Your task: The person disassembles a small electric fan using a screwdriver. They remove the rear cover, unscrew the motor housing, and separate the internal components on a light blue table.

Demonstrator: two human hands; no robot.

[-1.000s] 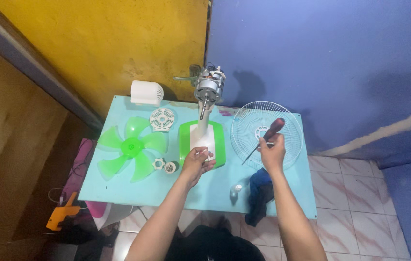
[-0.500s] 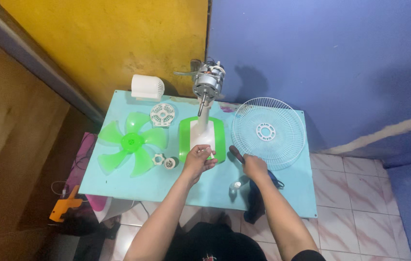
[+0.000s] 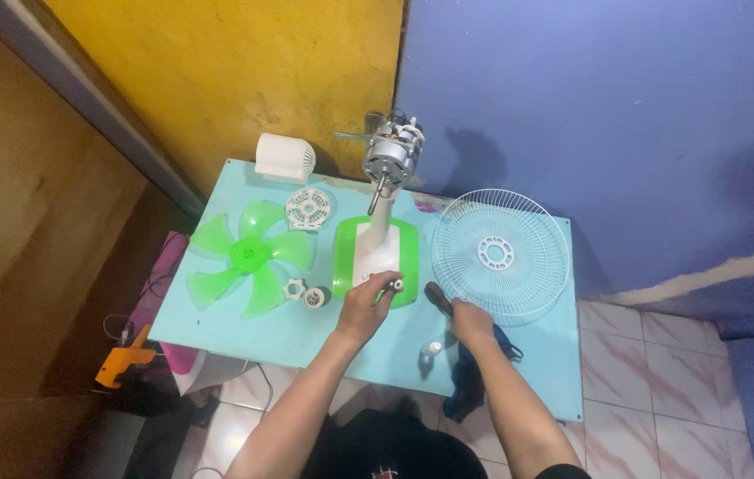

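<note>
At table's near edge: left hand [image 3: 366,306] pinching small knob [image 3: 397,285] at fan base [image 3: 377,253]; right hand [image 3: 468,321] closed on screwdriver [image 3: 438,297], handle angled up-left twd base, just beside.

Even indoor light, soft shadow on the blue wall [image 3: 474,160], slightly soft focus.

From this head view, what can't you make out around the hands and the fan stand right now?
- Left hand: a small part at the fingertips by the fan base, too small to identify.
- Right hand: covers most of the dark-handled tool; its tip is hidden.
- Dark cloth: partly under the right forearm.
- Small white bottle: too small for detail.
- Motor: wiring blurred.
</note>
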